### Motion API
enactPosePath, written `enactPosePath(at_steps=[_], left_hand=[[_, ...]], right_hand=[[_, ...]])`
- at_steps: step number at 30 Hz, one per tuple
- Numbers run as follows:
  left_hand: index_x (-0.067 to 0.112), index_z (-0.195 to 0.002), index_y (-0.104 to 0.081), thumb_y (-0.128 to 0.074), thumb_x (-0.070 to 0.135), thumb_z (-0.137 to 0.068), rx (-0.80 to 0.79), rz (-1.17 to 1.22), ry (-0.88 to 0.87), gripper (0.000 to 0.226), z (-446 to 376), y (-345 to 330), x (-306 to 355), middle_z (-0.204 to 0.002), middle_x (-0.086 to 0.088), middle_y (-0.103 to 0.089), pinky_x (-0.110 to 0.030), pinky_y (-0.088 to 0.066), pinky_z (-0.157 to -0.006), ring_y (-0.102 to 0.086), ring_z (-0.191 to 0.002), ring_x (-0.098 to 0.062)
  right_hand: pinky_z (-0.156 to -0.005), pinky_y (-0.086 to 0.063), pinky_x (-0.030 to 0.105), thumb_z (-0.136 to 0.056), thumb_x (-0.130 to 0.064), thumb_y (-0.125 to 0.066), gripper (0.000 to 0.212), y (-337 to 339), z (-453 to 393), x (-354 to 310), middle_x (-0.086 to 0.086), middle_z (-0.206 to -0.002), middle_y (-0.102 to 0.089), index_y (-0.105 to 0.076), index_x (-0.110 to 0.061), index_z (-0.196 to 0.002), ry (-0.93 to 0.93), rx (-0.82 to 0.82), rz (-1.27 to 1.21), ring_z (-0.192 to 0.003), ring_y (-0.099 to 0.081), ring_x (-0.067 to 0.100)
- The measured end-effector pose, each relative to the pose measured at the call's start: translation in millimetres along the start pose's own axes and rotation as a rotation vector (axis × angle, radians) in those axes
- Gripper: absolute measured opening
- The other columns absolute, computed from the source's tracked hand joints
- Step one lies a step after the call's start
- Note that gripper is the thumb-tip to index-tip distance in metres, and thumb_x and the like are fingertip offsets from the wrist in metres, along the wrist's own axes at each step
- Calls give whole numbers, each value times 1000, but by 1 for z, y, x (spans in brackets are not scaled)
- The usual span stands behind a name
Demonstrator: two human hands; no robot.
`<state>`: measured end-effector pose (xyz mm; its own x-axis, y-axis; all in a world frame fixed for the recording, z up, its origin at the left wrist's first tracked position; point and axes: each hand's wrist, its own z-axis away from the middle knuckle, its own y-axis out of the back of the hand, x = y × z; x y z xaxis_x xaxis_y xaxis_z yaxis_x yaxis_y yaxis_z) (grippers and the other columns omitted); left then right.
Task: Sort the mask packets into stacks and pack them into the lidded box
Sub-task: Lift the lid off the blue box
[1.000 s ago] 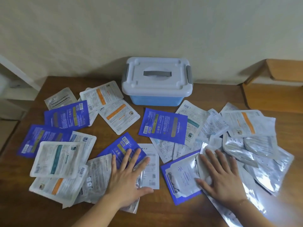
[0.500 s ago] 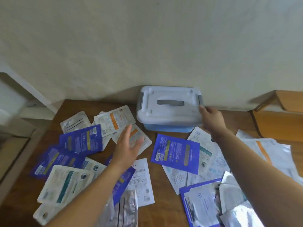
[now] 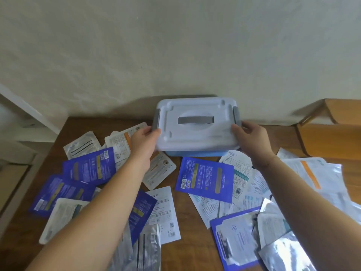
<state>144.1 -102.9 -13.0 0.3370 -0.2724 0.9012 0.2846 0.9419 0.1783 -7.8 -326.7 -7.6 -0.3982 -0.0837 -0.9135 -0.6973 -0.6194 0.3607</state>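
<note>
The left hand's fingers (image 3: 154, 132) curl over the near left corner of the pale grey plastic lid (image 3: 195, 126), just below its grey left latch (image 3: 156, 119). The right hand's fingers (image 3: 237, 127) pinch the near right corner under the grey right latch (image 3: 236, 114). Both the left hand (image 3: 143, 140) and the right hand (image 3: 251, 138) grip the lid, which looks tilted on the light blue rectangular plastic box (image 3: 195, 153).

To lift it well, both latches should be released first, then both sides raised evenly so the box is not dragged along.

The box sits at the far middle of the brown wooden counter (image 3: 185, 243), against the wall. Blue, white and silver flat foil mask packets (image 3: 205, 178) lie scattered and unsorted nearer the viewer, on both sides.
</note>
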Motion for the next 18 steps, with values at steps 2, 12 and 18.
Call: enactPosePath(at_steps=[2, 12, 18], left_hand=[[31, -104, -62, -64, 22, -92, -59, 18, 1, 15, 23, 16, -3, -111, 0, -68, -43, -57, -90, -66, -104, -20], [35, -102, -64, -54, 43, -97, -78, -274, -64, 14, 144, 92, -79, -95, 3, -73, -48, -57, -83, -69, -90, -17], [34, -108, -65, -51, 51, -89, -88, -256, -6, 29, 169, 123, -107, -100, 13, -73, -44, -52, -92, -66, -97, -9]], right_hand=[[-75, -60, 38, -86, -26, -65, 17, 11, 32, -1, -7, -92, -73, -69, -24, -103, 31, 1, 0, -86, -70, 12], [-76, -56, 31, -88, -27, -69, 18, 26, 200, 68, -3, -96, -76, -66, -23, -105, -3, -190, -58, -88, -71, 9], [-106, -39, 48, -90, -33, -38, 42, 16, 187, 135, -15, -146, -45, -46, -42, -130, 504, -229, 703, -137, -38, 28]])
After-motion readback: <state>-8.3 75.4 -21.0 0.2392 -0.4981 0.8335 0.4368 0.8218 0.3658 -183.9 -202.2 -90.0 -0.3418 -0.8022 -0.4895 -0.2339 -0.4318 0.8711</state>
